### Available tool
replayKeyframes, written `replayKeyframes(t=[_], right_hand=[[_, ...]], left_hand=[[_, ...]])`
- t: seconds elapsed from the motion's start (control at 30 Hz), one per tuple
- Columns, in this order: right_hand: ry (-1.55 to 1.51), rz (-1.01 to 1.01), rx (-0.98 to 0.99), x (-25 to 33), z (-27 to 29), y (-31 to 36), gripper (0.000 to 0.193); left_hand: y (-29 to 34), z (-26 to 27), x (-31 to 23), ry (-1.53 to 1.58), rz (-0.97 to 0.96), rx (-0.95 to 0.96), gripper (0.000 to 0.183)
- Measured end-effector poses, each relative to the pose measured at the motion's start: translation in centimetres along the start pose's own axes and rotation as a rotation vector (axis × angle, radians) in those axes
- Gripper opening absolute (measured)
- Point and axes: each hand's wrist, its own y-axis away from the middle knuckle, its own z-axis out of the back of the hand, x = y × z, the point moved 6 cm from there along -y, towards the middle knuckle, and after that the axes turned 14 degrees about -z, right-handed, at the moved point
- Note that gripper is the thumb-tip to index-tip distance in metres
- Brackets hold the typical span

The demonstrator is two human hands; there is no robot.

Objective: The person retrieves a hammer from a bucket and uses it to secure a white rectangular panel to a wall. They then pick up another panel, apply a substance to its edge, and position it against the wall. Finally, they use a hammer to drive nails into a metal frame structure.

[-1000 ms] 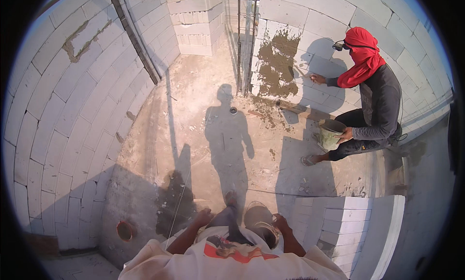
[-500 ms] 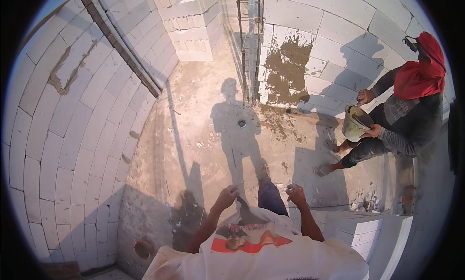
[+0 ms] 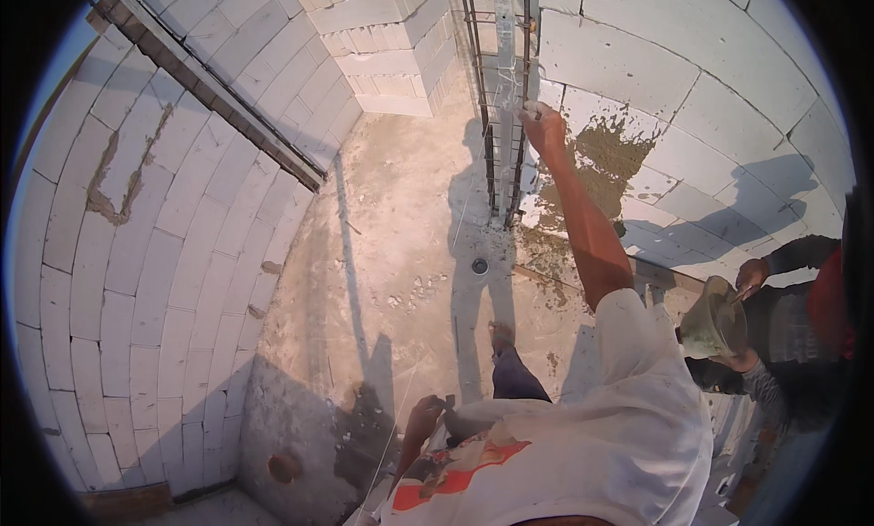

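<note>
My right hand (image 3: pixel 543 126) is raised at the end of an outstretched arm, beside the upright steel rebar cage (image 3: pixel 496 153) in the wall gap. Its fingers are pinched together; whatever is between them is too small to make out. Low in front of my shirt is my left hand (image 3: pixel 422 420), fingers curled, with a small dark thing at the fingertips that I cannot name. A thin white string (image 3: pixel 414 371) slants from beside my left arm up toward the rebar. Wet grey mortar (image 3: pixel 612 157) is smeared over the block wall just right of my raised hand.
On the right, a person in a red head covering holds a mortar-stained bucket (image 3: pixel 699 330). White blocks (image 3: pixel 391 57) are stacked at the back. A block wall (image 3: pixel 173 280) curves along the left. The concrete floor (image 3: pixel 391 226) has a round drain (image 3: pixel 479 267) and rubble.
My right hand has risen from near my waist to the rebar. My left hand stays low. The view has shifted, and the other person now appears lower and farther right.
</note>
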Motion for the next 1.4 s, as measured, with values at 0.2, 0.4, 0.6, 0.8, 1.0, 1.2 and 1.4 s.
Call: replayKeyframes(t=[0.2,0.4,0.6,0.8,1.0,1.2,1.4], right_hand=[[0.324,0.090,-0.144,-0.9,-3.9,-8.9,0.049],[0.001,-0.082,0.523,-3.2,-6.2,-3.6,0.030],[-0.257,-0.338,1.015,-1.1,-2.8,4.6,0.017],[0.306,-0.267,0.981,-0.4,0.8,13.5,0.038],[0.457,-0.326,1.045,-5.9,3.1,21.8,0.041],[0.451,-0.390,0.333,-23.4,5.8,29.0,0.032],[0.887,-0.579,1.685,-25.1,0.0,58.9,0.055]], left_hand=[[2.1,-2.3,1.0,0.087,0.246,-0.164,0.034],[7.2,-7.5,8.3,0.185,0.318,-0.139,0.043],[13.8,-12.1,15.2,0.203,0.187,-0.418,0.020],[20.2,-14.8,21.7,-0.176,0.078,-0.134,0.031],[28.1,-15.6,24.7,-0.131,-0.135,-0.330,0.016],[36.0,-18.9,29.0,0.815,0.653,-0.588,0.009],[41.5,-21.4,22.5,0.449,0.867,-0.892,0.037]])
